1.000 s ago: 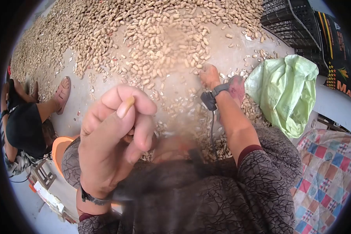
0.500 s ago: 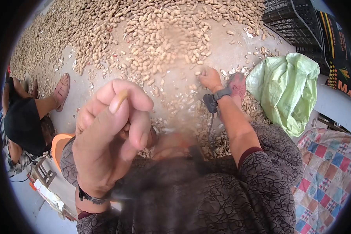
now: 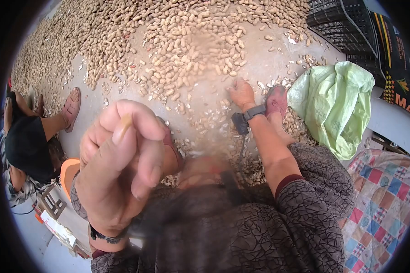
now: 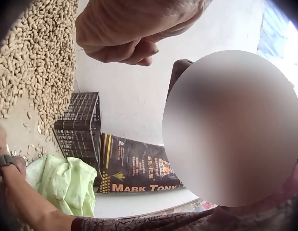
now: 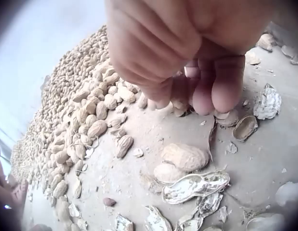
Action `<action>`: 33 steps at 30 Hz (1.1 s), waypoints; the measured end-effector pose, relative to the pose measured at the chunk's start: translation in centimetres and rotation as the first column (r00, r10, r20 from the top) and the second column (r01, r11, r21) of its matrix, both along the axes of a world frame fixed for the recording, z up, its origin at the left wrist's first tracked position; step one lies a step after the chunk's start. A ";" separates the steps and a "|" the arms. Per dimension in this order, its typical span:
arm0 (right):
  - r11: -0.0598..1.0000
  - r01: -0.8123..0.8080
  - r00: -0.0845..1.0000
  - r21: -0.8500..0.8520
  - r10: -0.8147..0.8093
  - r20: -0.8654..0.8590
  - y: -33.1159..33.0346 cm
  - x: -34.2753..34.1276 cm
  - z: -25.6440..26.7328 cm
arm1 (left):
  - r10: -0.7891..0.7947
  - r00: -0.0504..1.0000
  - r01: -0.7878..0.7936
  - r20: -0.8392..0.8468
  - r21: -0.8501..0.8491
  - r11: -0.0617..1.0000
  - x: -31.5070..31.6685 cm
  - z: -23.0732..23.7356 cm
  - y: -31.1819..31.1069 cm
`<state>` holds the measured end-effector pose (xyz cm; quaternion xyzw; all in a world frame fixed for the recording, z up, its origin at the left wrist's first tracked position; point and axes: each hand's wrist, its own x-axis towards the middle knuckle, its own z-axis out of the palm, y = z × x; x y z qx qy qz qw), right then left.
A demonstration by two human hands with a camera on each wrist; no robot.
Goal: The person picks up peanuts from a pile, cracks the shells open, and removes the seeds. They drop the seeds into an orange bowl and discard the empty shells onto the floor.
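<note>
In the head view my left hand [image 3: 123,154] is raised close to the camera. Its fingers curl in, and the thumb lies against the index finger with a long yellowish nail showing; no held thing shows. The left wrist view has the same curled hand [image 4: 134,33] against a pale wall. Down at the floor, my right hand [image 3: 242,94] is by the edge of the peanut spread. In the right wrist view its thumb and fingertips close on a peanut [image 5: 179,105], mostly hidden by them. Whole peanuts [image 5: 185,156] and split shells [image 5: 194,186] lie below it.
A big heap of peanuts [image 3: 105,27] covers the far floor. At the right are a pale green sack [image 3: 337,104], a black crate [image 3: 341,27], a printed dark bag [image 3: 394,63] and patchwork cloth [image 3: 382,195]. Another person [image 3: 32,141] sits at the left.
My left hand has drifted left in the head view, still curled. My right hand has shifted slightly left, staying low by the peanuts.
</note>
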<state>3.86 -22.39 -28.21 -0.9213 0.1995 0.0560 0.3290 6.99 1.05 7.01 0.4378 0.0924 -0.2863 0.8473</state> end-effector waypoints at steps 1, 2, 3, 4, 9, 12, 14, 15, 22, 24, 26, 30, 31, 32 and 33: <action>1.000 -0.020 0.998 0.014 0.021 -0.054 0.2 0.0 -0.1 | 0.001 1.000 -0.001 -0.007 0.004 1.000 0.0 0.0 0.0; 0.999 -0.038 0.993 0.027 0.041 -0.107 0.2 0.0 -0.1 | -0.001 1.000 0.001 -0.008 0.003 1.000 0.0 0.0 0.0; 0.999 -0.037 0.994 0.026 0.040 -0.107 0.1 -0.1 0.1 | -0.001 1.000 0.001 -0.010 0.013 1.000 -0.1 0.0 0.0; 0.988 -0.154 0.977 -0.031 0.148 -0.152 0.0 -0.2 0.3 | 0.000 1.000 0.000 -0.011 0.025 1.000 -0.1 0.0 0.1; 0.818 -0.507 0.857 0.270 0.512 0.058 -3.8 -0.8 0.0 | -0.003 1.000 0.003 0.016 -0.014 1.000 -0.1 0.0 0.3; -0.083 0.435 0.884 0.897 -0.149 -0.443 -4.7 0.4 1.4 | -0.016 1.000 0.017 0.016 -0.040 0.999 -0.1 0.0 0.6; -0.129 0.439 0.871 0.889 -0.180 -0.456 -5.3 1.2 0.8 | -0.015 1.000 0.016 0.019 -0.048 0.999 0.0 0.0 0.6; -0.174 0.442 0.856 0.880 -0.209 -0.472 -5.4 1.7 0.7 | -0.008 1.000 0.009 0.020 -0.054 0.998 0.0 0.0 0.6; 0.760 0.323 0.940 0.564 -0.191 -0.282 -2.8 3.9 -0.5 | 0.000 0.998 0.001 0.055 -0.013 1.000 0.2 0.2 0.8; 0.976 0.024 1.000 0.215 -0.021 -0.015 -2.2 3.7 -1.3 | 0.000 0.998 0.001 0.059 -0.013 1.000 0.1 0.2 1.0; 0.989 0.014 1.000 0.150 -0.010 -0.030 -1.8 3.3 -1.2 | 0.005 0.998 -0.004 0.063 -0.012 1.000 0.0 0.3 1.1; 0.999 0.028 0.997 0.037 -0.026 -0.075 -1.6 3.0 -2.2 | 0.007 0.997 -0.005 0.072 -0.024 1.000 -0.2 0.7 1.0; 0.999 0.027 0.997 0.033 -0.024 -0.073 -1.6 2.7 -2.1 | 0.005 0.997 -0.002 0.082 -0.029 1.000 -0.2 0.8 1.0; 1.000 -0.024 0.999 0.020 0.025 -0.036 -1.8 2.3 -2.0 | 0.007 0.997 -0.004 0.083 -0.033 0.999 -0.3 0.8 1.1; 0.997 -0.075 0.997 0.005 0.075 0.001 -2.0 1.9 -2.0 | 0.001 0.995 0.003 0.102 -0.036 0.999 -0.3 0.8 1.2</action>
